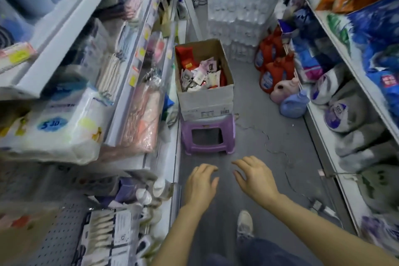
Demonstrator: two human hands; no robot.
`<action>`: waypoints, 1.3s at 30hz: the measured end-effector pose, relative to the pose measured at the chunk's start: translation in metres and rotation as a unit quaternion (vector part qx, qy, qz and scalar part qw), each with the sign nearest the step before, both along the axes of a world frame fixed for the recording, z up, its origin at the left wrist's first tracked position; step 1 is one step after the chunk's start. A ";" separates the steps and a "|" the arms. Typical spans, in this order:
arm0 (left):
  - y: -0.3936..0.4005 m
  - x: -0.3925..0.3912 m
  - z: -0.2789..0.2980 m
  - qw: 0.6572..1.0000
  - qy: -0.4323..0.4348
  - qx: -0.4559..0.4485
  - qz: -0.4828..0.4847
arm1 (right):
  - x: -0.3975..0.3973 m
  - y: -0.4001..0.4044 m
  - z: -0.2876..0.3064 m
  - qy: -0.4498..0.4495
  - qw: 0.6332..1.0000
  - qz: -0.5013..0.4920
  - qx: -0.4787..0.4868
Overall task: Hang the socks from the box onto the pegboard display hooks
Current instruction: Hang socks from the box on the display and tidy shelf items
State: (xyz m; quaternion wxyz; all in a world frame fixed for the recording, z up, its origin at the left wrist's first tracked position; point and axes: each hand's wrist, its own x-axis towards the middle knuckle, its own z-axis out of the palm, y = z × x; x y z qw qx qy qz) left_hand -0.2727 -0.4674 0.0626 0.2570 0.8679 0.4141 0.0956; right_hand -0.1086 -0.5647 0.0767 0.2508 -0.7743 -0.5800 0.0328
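Head | left hand point(201, 183) palm-down, fingers loosely spread, empty | right hand point(254, 176) likewise | box point(207, 97) ahead

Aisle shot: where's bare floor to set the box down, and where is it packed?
Bare grey floor lies between the purple plastic stool and the right shelving, past both empty hands. Crowded: detergent jugs at right, stacked water-bottle packs behind the open cardboard box.

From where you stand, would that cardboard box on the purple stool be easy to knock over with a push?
Probably fairly easy. The cardboard box is tall and sits on a small purple stool, so a shove high up could tip it. Its load looks like light sock packets, giving little weight to steady it. The walls would likely flex.
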 end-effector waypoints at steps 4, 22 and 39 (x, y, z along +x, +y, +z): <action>0.059 0.048 0.009 0.999 -0.015 0.006 0.028 | 0.055 0.058 0.009 -0.016 1.000 -0.009 -0.012; 0.430 0.213 -0.003 0.995 0.085 0.019 0.039 | 0.181 0.337 -0.007 0.014 0.999 -0.036 -0.027; 0.440 0.273 -0.215 0.558 -0.168 -0.571 0.578 | 0.196 0.395 -0.061 0.096 0.975 -0.079 -0.184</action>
